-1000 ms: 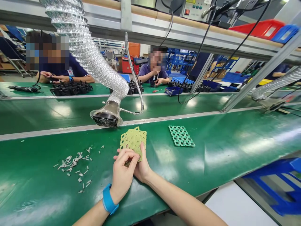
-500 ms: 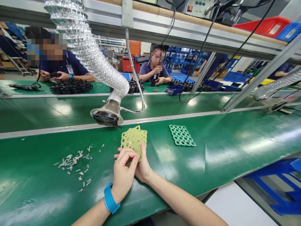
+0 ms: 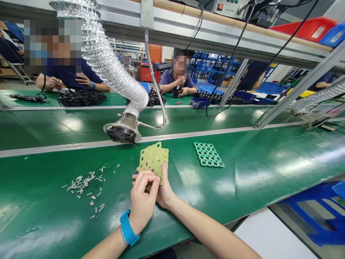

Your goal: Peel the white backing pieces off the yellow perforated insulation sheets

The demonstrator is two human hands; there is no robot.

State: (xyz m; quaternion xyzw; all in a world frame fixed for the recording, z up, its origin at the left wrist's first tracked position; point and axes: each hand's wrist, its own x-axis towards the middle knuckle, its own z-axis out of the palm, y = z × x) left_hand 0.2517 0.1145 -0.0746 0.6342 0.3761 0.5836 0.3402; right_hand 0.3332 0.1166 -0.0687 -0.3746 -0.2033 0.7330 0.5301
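Over the last second very little has changed: the hands stay together, and the perforated yellow sheet (image 3: 154, 158) has only turned slightly, its top corner now standing a little further right and the sheet looking a little more upright. It remains off the belt, held up between both hands. The left hand (image 3: 142, 194), with a blue wristband (image 3: 128, 228), pinches the sheet's lower edge, its fingers curled against the near face. The right hand (image 3: 165, 192) supports it from behind, with its thumb pressed up against the lower part. The exact grip of the hidden fingers cannot be told. Neither hand has let go, so the sheet has not joined the flat green perforated sheet (image 3: 208, 154) lying on the green belt (image 3: 40, 187) to the right. To the left lie scattered pale offcuts (image 3: 84, 183), and a fume nozzle (image 3: 122, 132) hangs just beyond the sheet. Across the bench, a co-worker (image 3: 178, 77) sits working over black parts (image 3: 155, 98), apart from these hands.
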